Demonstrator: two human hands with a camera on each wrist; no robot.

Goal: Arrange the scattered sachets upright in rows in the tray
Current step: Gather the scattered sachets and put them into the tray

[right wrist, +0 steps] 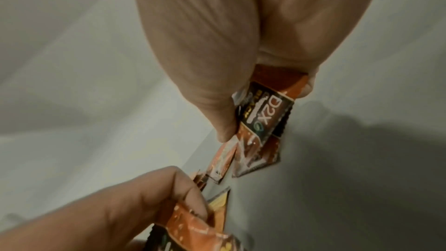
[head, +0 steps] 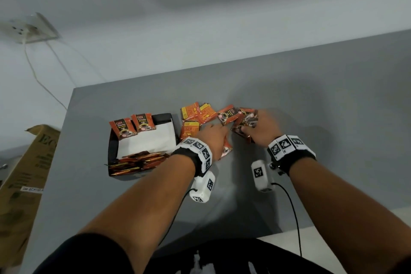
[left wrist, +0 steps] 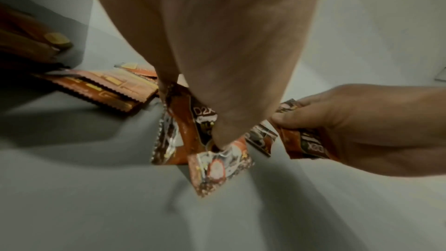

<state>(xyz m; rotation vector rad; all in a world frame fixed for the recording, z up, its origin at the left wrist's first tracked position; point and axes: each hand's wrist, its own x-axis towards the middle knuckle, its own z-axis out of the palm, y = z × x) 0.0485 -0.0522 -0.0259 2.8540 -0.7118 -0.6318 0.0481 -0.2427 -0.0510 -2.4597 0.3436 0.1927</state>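
Over the grey tabletop point(head: 289, 95), beside the black tray point(head: 165, 117), our right hand point(head: 259, 128) and left hand point(head: 211, 135) each had their grip pinched on coffee sachets point(right wrist: 264, 114) gathered from the scattered pile: light, crinkly, likely slippery, best taken by their edges.

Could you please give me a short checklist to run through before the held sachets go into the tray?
1. Right hand grips sachets: ok.
2. Left hand holds sachets: ok.
3. Tray has free room on its white liner: ok.
4. Two sachets at the tray's far end stand upright: ok.
5. Near-end row upright: not ok, it leans flat.
6. Held sachets all face one way: cannot tell.
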